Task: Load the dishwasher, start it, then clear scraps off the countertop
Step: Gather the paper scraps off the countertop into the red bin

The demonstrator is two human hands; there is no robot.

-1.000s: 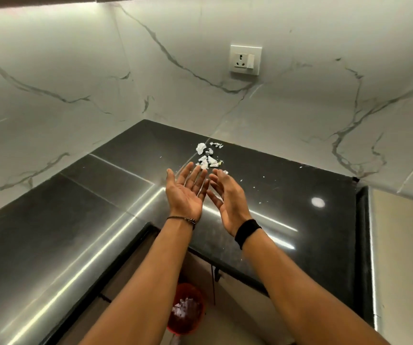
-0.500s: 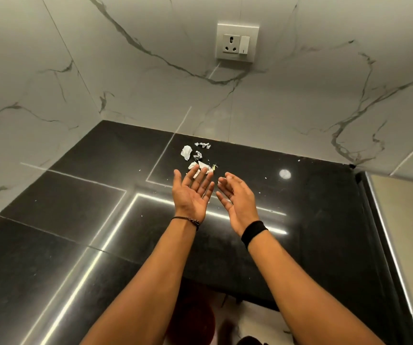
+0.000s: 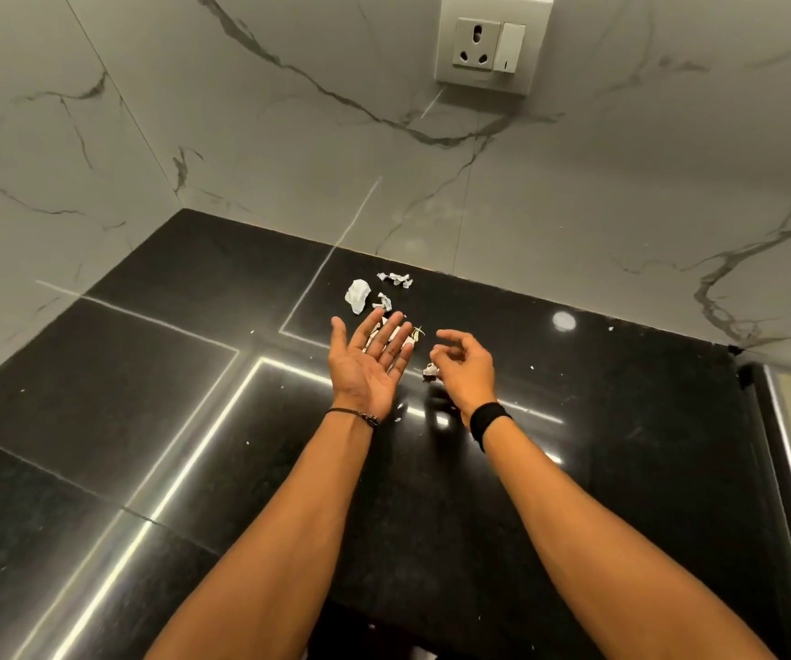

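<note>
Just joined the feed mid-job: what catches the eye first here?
White crumpled scraps lie clustered on the glossy black countertop near the marble back wall. The left hand hovers palm-up at their near edge, while the right hand, fingers curled, is by one small scrap; whether it pinches it is unclear.
</note>
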